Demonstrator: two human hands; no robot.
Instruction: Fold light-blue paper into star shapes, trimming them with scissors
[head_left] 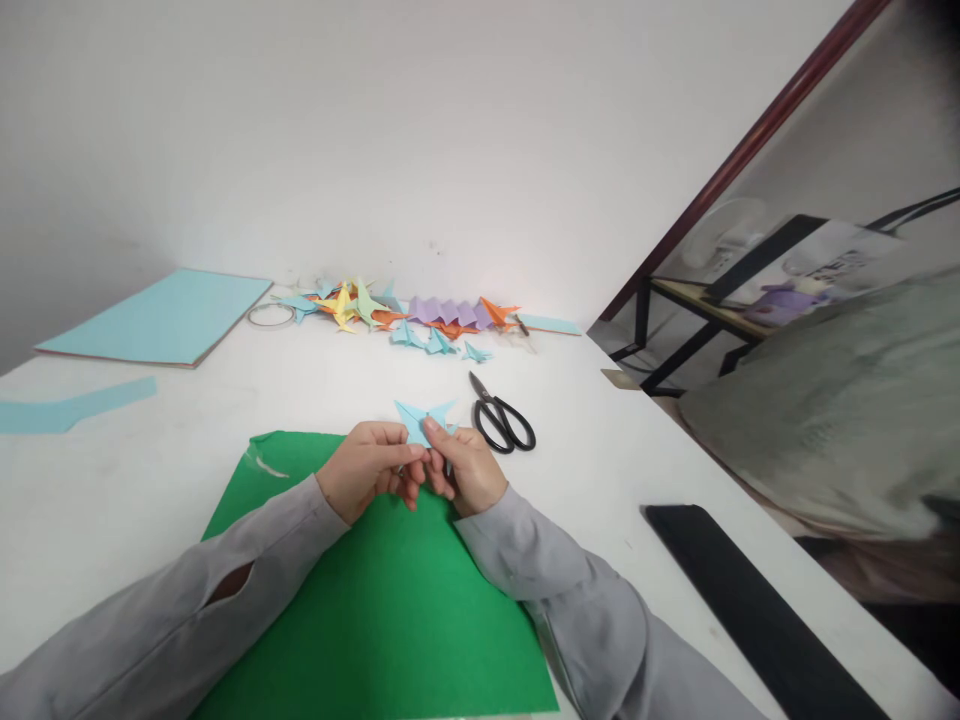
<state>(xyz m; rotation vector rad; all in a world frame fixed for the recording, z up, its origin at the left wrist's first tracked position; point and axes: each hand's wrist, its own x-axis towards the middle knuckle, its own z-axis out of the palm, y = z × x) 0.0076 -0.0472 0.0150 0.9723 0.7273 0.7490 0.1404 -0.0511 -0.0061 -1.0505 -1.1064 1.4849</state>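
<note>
Both hands meet over the far edge of a green sheet [375, 600] on the white table [600, 440]. My left hand [371, 468] and my right hand [469, 468] are closed, pinching a small folded light-blue paper shape [421, 418] with pointed wings that sticks up between the fingers. Grey sleeves cover both arms. Black scissors [501, 420] lie shut just right of my right hand.
A row of several folded paper shapes [397, 312] in blue, yellow, orange and purple lies by the wall. A tape ring [271, 314], a stack of light-blue sheets [161, 318] and a blue strip [71, 408] are at left. A black flat object [750, 600] lies at right.
</note>
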